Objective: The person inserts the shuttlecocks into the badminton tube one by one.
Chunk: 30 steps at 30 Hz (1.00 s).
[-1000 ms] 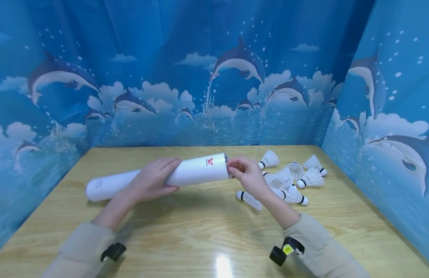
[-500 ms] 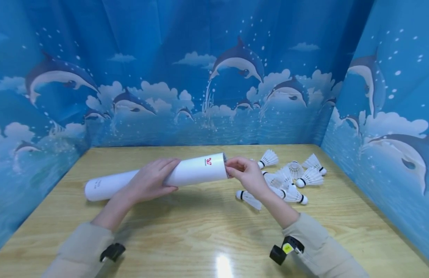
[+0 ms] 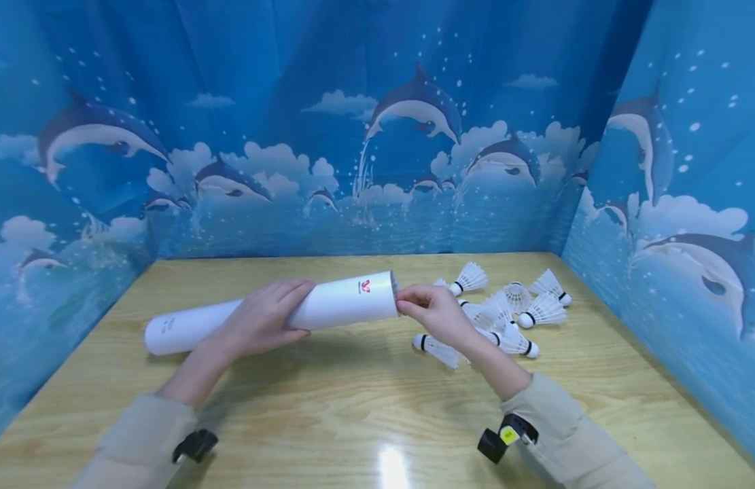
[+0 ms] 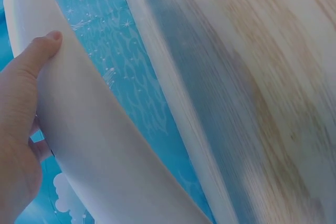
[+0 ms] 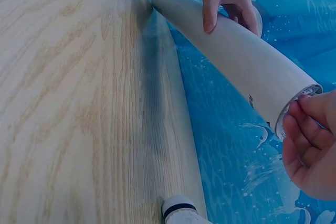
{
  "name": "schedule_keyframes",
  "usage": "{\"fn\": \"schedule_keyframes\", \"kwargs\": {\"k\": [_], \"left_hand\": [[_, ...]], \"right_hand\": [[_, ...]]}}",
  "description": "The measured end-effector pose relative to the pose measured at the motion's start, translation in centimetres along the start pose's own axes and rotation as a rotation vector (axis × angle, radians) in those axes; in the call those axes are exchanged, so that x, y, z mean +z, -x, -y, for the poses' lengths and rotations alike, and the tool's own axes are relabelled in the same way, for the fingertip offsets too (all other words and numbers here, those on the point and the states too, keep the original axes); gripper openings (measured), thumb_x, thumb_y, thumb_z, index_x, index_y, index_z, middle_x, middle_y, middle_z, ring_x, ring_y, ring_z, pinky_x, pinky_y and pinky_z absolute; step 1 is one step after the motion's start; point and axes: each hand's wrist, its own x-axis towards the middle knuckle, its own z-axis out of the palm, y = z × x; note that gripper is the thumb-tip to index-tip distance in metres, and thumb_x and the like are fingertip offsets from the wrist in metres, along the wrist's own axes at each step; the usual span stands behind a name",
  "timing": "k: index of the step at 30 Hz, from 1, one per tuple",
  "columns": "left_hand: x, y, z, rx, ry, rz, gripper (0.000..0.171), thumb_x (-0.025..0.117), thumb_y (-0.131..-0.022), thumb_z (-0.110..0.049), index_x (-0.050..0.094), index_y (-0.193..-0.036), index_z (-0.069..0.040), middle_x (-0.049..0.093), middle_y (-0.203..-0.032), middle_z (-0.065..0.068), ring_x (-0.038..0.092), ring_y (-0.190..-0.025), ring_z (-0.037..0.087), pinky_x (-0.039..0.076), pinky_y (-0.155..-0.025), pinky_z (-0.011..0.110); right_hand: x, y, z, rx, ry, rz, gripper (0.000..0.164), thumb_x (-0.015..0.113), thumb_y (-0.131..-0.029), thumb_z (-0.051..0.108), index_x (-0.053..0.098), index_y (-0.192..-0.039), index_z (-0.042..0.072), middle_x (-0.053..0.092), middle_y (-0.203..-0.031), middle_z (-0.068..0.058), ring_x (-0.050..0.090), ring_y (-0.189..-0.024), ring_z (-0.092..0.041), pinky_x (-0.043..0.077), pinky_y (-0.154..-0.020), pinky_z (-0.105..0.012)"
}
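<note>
A long white shuttlecock tube (image 3: 346,302) lies aslant, its far-left end low by the table and its open right end raised. My left hand (image 3: 264,319) grips it around the middle, thumb on the near side. At the open mouth, my right hand (image 3: 438,312) pinches with thumb and fingertips. The right wrist view shows the pale, lacy skirt of a shuttlecock (image 5: 310,91) just inside the rim, at those fingertips; the rest of it is hidden in the tube. In the left wrist view the tube (image 4: 94,108) runs past the left thumb.
Several white shuttlecocks with black bands lie loosely heaped right of the right hand, one shuttlecock (image 3: 543,311) at the right side. Another shuttlecock (image 3: 435,348) lies nearest, below the right wrist. A blue dolphin-print curtain (image 3: 279,136) encloses the wooden table (image 3: 328,421) at the back and sides.
The right fingertips went slightly into the tube's mouth, then came back out a little, and a pale skirt edge now shows there. The left hand keeps its grip; the head view shifts slightly.
</note>
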Motion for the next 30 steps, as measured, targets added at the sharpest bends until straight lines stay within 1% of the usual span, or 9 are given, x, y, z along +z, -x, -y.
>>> {"fn": "schedule_keyframes", "kwargs": {"k": [5, 7, 9, 11, 14, 15, 18, 24, 30], "left_hand": [[-0.2, 0.1, 0.0, -0.021, -0.012, 0.015, 0.081, 0.085, -0.063, -0.032, 0.050, -0.129, -0.001, 0.058, -0.120, 0.018, 0.056, -0.105, 0.032, 0.049, -0.087, 0.048], [-0.2, 0.1, 0.0, -0.032, -0.013, 0.024, 0.081, 0.084, -0.063, -0.032, 0.050, -0.130, -0.001, 0.058, -0.121, 0.017, 0.056, -0.106, 0.032, 0.049, -0.087, 0.049], [-0.2, 0.1, 0.0, -0.039, -0.009, 0.030, 0.082, 0.084, -0.063, -0.032, 0.049, -0.130, -0.001, 0.057, -0.121, 0.017, 0.056, -0.106, 0.032, 0.048, -0.087, 0.049], [-0.2, 0.1, 0.0, -0.039, -0.002, 0.030, 0.082, 0.084, -0.063, -0.032, 0.049, -0.130, -0.001, 0.057, -0.121, 0.017, 0.056, -0.106, 0.032, 0.048, -0.088, 0.049], [-0.1, 0.0, 0.0, -0.031, 0.008, 0.027, 0.081, 0.084, -0.064, -0.031, 0.050, -0.130, -0.001, 0.057, -0.121, 0.017, 0.056, -0.107, 0.033, 0.048, -0.088, 0.050], [-0.1, 0.0, 0.0, -0.028, 0.009, 0.026, 0.081, 0.084, -0.064, -0.031, 0.050, -0.130, -0.001, 0.057, -0.121, 0.017, 0.056, -0.107, 0.033, 0.048, -0.088, 0.050], [-0.1, 0.0, 0.0, -0.027, 0.009, 0.028, 0.080, 0.084, -0.064, -0.032, 0.050, -0.129, -0.001, 0.057, -0.121, 0.017, 0.056, -0.107, 0.033, 0.048, -0.088, 0.050], [-0.2, 0.0, 0.0, -0.048, -0.006, 0.032, 0.081, 0.084, -0.063, -0.032, 0.050, -0.129, 0.000, 0.058, -0.120, 0.017, 0.057, -0.105, 0.033, 0.049, -0.087, 0.049], [-0.2, 0.0, 0.1, -0.042, -0.014, 0.029, 0.082, 0.084, -0.063, -0.032, 0.049, -0.130, -0.002, 0.058, -0.120, 0.017, 0.057, -0.104, 0.032, 0.049, -0.086, 0.049]], "right_hand": [[0.3, -0.4, 0.0, -0.041, 0.030, -0.022, 0.014, 0.059, -0.090, 0.005, 0.069, -0.097, -0.001, 0.069, -0.095, -0.011, 0.060, -0.077, -0.017, 0.051, -0.064, -0.028], [0.4, -0.4, 0.0, -0.041, 0.038, -0.028, 0.014, 0.059, -0.090, 0.005, 0.069, -0.098, -0.001, 0.069, -0.095, -0.011, 0.060, -0.076, -0.017, 0.050, -0.062, -0.027], [0.4, -0.5, 0.0, -0.022, 0.033, -0.030, 0.015, 0.059, -0.090, 0.005, 0.069, -0.098, -0.001, 0.069, -0.096, -0.011, 0.059, -0.076, -0.017, 0.050, -0.063, -0.027], [0.4, -0.5, 0.0, -0.004, 0.026, -0.030, 0.015, 0.059, -0.090, 0.005, 0.069, -0.099, -0.001, 0.068, -0.097, -0.012, 0.060, -0.077, -0.016, 0.050, -0.064, -0.027], [0.5, -0.4, -0.1, 0.014, 0.009, -0.028, 0.015, 0.058, -0.090, 0.004, 0.068, -0.100, -0.002, 0.068, -0.097, -0.012, 0.059, -0.077, -0.016, 0.052, -0.066, -0.031], [0.5, -0.3, -0.1, 0.011, 0.001, -0.029, 0.016, 0.058, -0.090, 0.003, 0.068, -0.100, -0.003, 0.068, -0.096, -0.013, 0.060, -0.077, -0.017, 0.053, -0.067, -0.033], [0.3, -0.1, -0.3, 0.020, -0.028, -0.030, 0.017, 0.058, -0.090, 0.005, 0.067, -0.102, -0.003, 0.068, -0.094, -0.012, 0.061, -0.078, -0.020, 0.054, -0.069, -0.036], [-0.8, 0.4, -1.0, 0.056, -0.085, -0.029, 0.022, 0.059, -0.091, 0.015, 0.066, -0.107, 0.000, 0.067, -0.093, -0.008, 0.061, -0.086, -0.025, 0.054, -0.071, -0.031], [-2.7, 1.3, -1.9, 0.069, -0.071, -0.023, 0.027, 0.060, -0.091, 0.020, 0.064, -0.109, 0.000, 0.066, -0.098, -0.012, 0.062, -0.089, -0.026, 0.053, -0.073, -0.032]]}}
